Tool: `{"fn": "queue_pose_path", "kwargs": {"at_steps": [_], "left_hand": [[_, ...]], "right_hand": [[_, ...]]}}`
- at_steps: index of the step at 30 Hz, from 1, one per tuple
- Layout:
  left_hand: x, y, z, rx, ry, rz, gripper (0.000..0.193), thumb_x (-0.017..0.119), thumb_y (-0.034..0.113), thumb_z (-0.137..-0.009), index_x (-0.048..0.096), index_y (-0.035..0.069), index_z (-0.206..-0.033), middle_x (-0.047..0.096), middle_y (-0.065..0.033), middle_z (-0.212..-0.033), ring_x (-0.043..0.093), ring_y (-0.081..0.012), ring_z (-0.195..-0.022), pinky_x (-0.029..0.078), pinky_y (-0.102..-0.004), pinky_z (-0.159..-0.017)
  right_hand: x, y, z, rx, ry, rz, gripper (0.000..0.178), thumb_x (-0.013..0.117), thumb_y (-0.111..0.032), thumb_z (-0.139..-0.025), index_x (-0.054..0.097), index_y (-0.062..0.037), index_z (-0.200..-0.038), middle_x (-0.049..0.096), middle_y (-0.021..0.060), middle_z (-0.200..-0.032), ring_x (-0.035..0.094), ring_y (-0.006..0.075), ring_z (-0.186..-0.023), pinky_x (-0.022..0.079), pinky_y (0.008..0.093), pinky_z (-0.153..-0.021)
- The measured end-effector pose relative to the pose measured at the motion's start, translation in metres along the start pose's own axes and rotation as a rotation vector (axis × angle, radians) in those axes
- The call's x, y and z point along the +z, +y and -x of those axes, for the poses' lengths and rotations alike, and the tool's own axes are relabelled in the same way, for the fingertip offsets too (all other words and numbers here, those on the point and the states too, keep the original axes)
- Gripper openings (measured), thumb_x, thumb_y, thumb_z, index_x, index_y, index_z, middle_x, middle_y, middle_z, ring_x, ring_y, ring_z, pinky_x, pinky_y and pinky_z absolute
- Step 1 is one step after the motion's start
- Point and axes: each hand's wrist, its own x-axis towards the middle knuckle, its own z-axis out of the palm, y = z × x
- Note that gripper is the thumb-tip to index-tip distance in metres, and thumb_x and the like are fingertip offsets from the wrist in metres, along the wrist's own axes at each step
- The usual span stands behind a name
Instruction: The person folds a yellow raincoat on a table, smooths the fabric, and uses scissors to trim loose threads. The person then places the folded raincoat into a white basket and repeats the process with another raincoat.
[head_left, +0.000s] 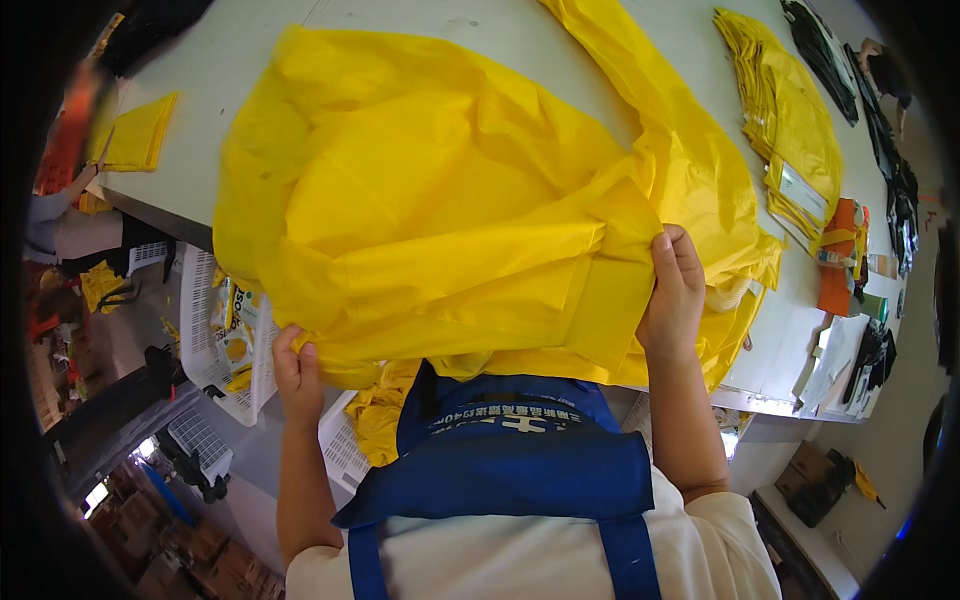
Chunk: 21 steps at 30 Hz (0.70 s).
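A large yellow garment (430,190), which looks like a raincoat of thin shiny fabric, spreads loosely over the near part of the table. My left hand (296,368) pinches its near left edge, just past the table's front edge. Higher up on the right, my right hand (673,290) grips the corner of a folded panel between thumb and fingers. Between my hands the cloth bulges up and hangs in soft folds. A long sleeve-like strip runs from it toward the far edge of the view. Part of the garment drapes toward my blue apron (500,470).
The white table (240,75) carries a stack of folded yellow garments (785,120) at far right, near an orange box (838,255). White crates (205,330) stand below the front edge, one with yellow packets. Another person's arm (75,190) reaches a folded yellow piece (140,135) at left.
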Motion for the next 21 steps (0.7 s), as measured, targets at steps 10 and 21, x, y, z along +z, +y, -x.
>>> {"fn": "queue_pose_path", "kwargs": {"at_steps": [10,21], "left_hand": [[-0.012,-0.002,0.013,0.028,-0.079,-0.279,0.038,0.046,0.013,-0.096,0.041,-0.003,-0.13,0.049,-0.0175,-0.128,0.047,-0.0243,-0.117,0.034,-0.0329,-0.1],[-0.041,0.201,-0.141,0.465,-0.02,-0.252,0.015,0.047,0.008,-0.093,0.057,0.001,-0.102,0.059,-0.0066,-0.098,0.054,-0.0146,-0.097,0.039,-0.0254,-0.088]], "right_hand": [[-0.031,0.003,0.047,0.062,-0.021,0.048,0.035,0.043,-0.002,-0.09,0.044,0.0035,-0.125,0.056,0.0002,-0.087,0.05,0.0048,-0.084,0.039,0.0193,-0.077],[0.07,-0.083,-0.056,-0.554,-0.015,0.323,0.04,0.049,-0.011,-0.093,0.038,0.0037,-0.127,0.058,0.0152,-0.112,0.059,0.0218,-0.096,0.045,0.0297,-0.086]]}}
